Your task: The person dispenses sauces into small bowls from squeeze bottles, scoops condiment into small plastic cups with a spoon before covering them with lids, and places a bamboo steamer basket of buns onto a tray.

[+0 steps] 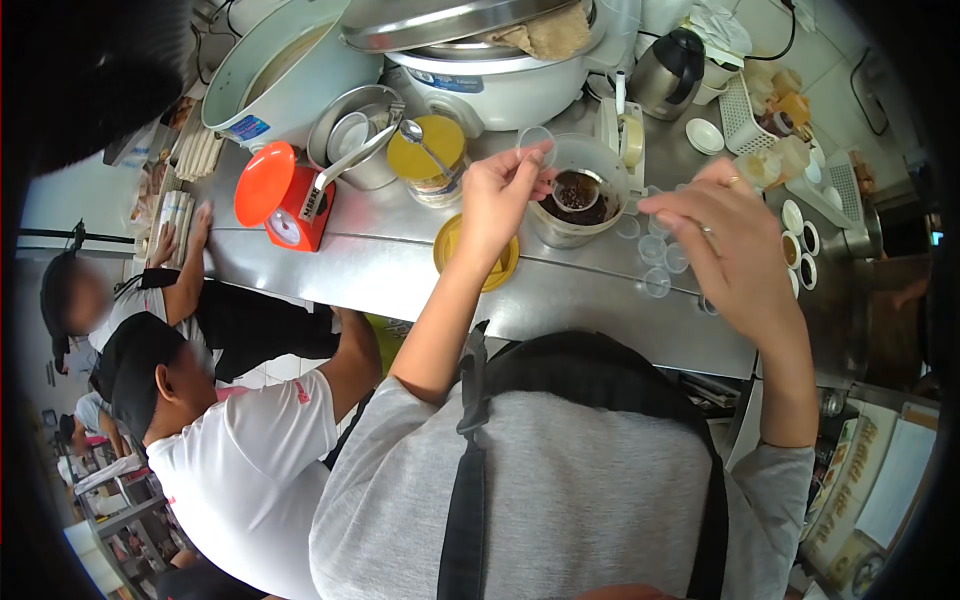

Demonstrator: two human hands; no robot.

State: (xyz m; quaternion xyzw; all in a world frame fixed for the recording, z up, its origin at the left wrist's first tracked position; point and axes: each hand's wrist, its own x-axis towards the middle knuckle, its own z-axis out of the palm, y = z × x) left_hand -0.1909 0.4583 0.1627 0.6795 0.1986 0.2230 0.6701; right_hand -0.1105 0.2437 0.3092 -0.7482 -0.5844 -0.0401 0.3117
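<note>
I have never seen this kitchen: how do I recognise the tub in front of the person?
On the steel counter, find the large white cooker with a tan cloth on top. The tub stands in front, slightly right, between the yellow-topped jar and the small clear cups. Unlike those cups, it is big, deep and holds dark contents.
</note>
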